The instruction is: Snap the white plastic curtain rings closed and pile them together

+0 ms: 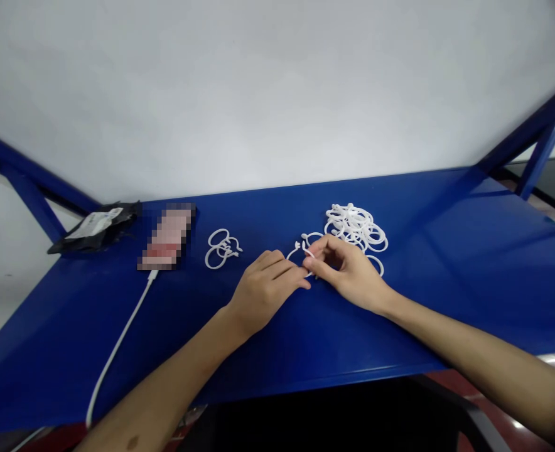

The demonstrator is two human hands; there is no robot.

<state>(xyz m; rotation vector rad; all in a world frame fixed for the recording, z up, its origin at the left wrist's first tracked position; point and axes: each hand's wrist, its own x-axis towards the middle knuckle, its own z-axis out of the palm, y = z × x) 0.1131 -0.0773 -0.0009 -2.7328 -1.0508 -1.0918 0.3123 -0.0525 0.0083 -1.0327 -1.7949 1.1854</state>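
Note:
Between my two hands is a thin white plastic ring (pixel 292 252), split open at the top so that its two knobbed ends stand a small way apart. My left hand (pixel 270 282) grips its left side, and the fingers of my right hand (pixel 346 267) pinch its right side. Part of the ring is hidden behind the fingers. Just beyond my right hand lies a heap of similar white rings (pixel 355 226), some partly covered by that hand. To the left of my left hand, a few more white rings (pixel 218 256) lie together on the blue table.
A pixelated phone (pixel 167 237) lies at the left, with a white cable (pixel 120 345) running off the near edge. Behind it is a black plastic packet (pixel 93 227) with a white label. The blue table (pixel 334 342) meets a pale wall at the back, with blue frame bars at both sides.

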